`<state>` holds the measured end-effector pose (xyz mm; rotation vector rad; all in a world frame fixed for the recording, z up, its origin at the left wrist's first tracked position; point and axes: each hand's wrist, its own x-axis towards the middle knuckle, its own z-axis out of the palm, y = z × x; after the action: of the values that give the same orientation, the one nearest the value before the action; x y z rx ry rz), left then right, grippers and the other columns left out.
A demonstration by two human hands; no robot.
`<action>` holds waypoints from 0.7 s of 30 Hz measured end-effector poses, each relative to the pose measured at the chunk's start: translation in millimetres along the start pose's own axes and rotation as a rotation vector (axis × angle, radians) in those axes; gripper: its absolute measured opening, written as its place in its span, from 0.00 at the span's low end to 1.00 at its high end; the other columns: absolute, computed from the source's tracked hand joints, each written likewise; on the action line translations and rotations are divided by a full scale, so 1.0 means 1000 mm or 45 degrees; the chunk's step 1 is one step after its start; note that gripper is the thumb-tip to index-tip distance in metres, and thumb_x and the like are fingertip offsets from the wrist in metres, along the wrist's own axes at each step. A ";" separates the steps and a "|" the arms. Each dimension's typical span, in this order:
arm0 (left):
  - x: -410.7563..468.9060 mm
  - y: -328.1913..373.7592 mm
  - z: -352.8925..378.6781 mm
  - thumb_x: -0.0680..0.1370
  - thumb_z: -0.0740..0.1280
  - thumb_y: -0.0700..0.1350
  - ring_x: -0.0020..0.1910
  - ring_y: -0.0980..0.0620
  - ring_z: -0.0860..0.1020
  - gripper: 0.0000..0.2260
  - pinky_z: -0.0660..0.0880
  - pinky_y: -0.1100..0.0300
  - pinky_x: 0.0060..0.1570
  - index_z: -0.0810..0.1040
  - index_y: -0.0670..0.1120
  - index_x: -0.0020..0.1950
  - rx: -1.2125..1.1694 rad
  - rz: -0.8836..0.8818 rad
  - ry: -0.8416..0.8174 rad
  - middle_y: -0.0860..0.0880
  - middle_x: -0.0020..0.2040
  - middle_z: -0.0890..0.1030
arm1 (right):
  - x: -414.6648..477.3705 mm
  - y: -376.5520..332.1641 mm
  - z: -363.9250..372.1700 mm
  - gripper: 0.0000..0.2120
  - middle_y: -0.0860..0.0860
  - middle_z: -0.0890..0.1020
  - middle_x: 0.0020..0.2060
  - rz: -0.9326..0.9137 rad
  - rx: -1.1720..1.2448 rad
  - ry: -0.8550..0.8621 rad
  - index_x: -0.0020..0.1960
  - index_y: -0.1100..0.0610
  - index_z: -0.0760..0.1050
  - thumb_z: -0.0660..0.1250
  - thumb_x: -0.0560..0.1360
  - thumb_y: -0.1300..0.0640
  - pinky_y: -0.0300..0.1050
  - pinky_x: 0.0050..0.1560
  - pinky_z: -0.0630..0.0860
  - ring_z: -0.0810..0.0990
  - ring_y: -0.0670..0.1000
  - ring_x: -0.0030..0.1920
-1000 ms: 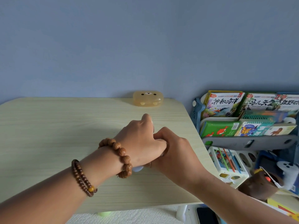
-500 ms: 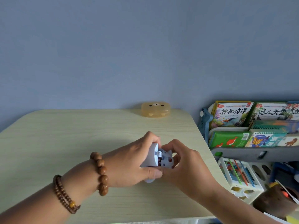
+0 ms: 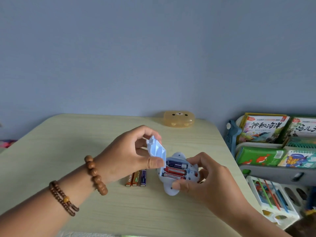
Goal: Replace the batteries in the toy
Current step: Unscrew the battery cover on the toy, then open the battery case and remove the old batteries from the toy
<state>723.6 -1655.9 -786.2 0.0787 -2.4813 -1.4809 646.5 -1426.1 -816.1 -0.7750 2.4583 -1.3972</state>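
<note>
Here, near the tabletop's (image 3: 68, 151) right edge, the right hand (image 3: 210, 182) grips one pale-blue toy (image 3: 171, 189) showing three fitted batteries (image 3: 175, 171) in its open bay, the left hand (image 3: 126, 156) pinches its one cover (image 3: 156, 148) just above, and three loose batteries (image 3: 136, 179) lie side by side just left of the toy.

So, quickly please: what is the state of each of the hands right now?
Left hand: closed, pinching the battery cover.
Right hand: closed, gripping the toy.
</note>
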 end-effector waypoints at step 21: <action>-0.055 -0.083 -0.038 0.70 0.57 0.63 0.40 0.40 0.79 0.27 0.77 0.53 0.29 0.82 0.46 0.54 1.527 -0.242 0.565 0.45 0.40 0.74 | -0.003 0.000 0.003 0.28 0.47 0.85 0.34 -0.012 -0.050 0.004 0.46 0.44 0.78 0.80 0.52 0.34 0.43 0.30 0.76 0.80 0.51 0.33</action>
<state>779.5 -1719.2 -851.1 0.7540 -2.5931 0.1797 650.2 -1426.5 -817.4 -0.7945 2.4949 -1.3579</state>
